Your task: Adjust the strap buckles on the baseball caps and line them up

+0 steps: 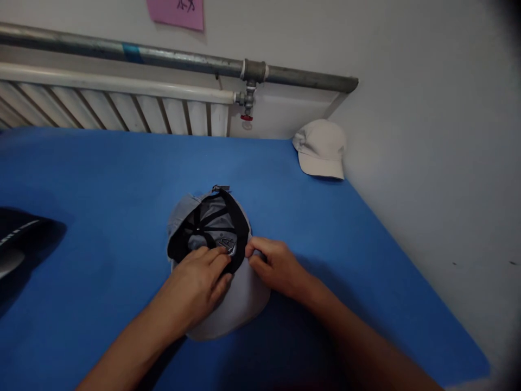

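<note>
A grey baseball cap lies upside down on the blue table, its brim toward me and its black-lined inside showing. My left hand grips the front edge, with the fingers reaching into the crown and the thumb over the sweatband side of the brim. At the cap's right edge, where brim meets crown, my right hand is closed in a pinch on the rim. What lies between those fingertips is mostly hidden. The strap buckle sits at the far end of the cap.
A beige cap rests at the table's far right corner by the wall. A dark object with a white stripe is at the left edge. Behind the blue table run a white radiator and a metal pipe with a red-handled valve.
</note>
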`<action>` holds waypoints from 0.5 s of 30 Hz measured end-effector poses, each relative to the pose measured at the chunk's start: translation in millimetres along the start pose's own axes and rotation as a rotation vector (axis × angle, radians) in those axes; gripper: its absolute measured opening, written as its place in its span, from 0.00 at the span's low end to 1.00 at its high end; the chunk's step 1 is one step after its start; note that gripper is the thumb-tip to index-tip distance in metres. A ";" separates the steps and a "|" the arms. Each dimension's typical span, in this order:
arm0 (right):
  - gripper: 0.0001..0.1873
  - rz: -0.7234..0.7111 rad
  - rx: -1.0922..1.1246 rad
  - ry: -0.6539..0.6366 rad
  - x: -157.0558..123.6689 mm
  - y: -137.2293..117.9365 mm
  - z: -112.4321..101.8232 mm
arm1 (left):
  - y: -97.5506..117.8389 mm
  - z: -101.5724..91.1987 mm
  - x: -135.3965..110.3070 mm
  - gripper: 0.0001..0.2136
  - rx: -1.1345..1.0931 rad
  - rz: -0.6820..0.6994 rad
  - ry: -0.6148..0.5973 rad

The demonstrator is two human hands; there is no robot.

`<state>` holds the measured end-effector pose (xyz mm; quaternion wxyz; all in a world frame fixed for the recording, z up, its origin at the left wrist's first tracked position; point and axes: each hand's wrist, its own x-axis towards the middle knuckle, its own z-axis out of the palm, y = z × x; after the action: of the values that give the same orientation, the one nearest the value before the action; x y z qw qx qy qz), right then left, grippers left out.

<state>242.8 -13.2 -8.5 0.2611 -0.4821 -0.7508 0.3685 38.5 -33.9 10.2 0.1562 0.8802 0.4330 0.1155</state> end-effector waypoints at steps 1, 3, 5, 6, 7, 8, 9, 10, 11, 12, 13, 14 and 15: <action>0.08 0.012 0.008 -0.005 -0.4 -0.1 -0.3 | -2.4 -2.0 -1.0 0.12 -0.041 0.012 0.091; 0.10 0.055 0.015 -0.010 -1.2 0.0 -0.9 | -8.6 -8.6 -2.5 0.11 -0.049 -0.028 0.305; 0.14 0.107 0.013 -0.009 -1.7 0.2 -1.7 | -16.6 -16.8 -3.6 0.10 0.021 -0.167 0.471; 0.15 0.121 0.008 -0.009 -1.8 0.2 -2.3 | -21.0 -20.3 -4.0 0.11 0.052 -0.254 0.490; 0.15 0.121 -0.003 -0.006 -1.8 0.1 -3.0 | -25.2 -23.1 -4.5 0.12 0.065 -0.336 0.473; 0.15 0.109 -0.021 0.007 -1.8 -0.6 -4.1 | -29.2 -24.9 -4.9 0.14 0.058 -0.407 0.434; 0.13 0.087 -0.050 0.035 -2.1 -1.9 -5.4 | -32.7 -25.8 -5.3 0.16 0.043 -0.466 0.389; 0.12 0.057 -0.090 0.076 -2.7 -4.1 -6.9 | -35.5 -26.0 -5.6 0.17 0.024 -0.512 0.350; 0.09 0.021 -0.140 0.127 -3.9 -7.4 -8.3 | -37.4 -25.7 -5.8 0.18 0.004 -0.548 0.330; 0.07 -0.028 -0.193 0.176 -5.9 -11.7 -9.1 | -38.6 -25.4 -5.8 0.19 -0.012 -0.575 0.328; 0.06 -0.100 -0.245 0.212 -8.7 -16.8 -8.7 | -39.0 -25.2 -5.8 0.19 -0.024 -0.598 0.326; 0.05 -0.192 -0.294 0.229 -12.3 -22.4 -6.6 | -38.9 -25.5 -5.6 0.18 -0.033 -0.620 0.326; 0.06 -0.305 -0.336 0.227 -16.5 -27.8 -2.4 | -38.4 -26.3 -5.3 0.17 -0.044 -0.640 0.325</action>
<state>236.4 -35.0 14.7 0.3123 -0.4383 -0.8314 0.1386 -1.5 -11.4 19.8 0.1325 0.6665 0.7035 0.2084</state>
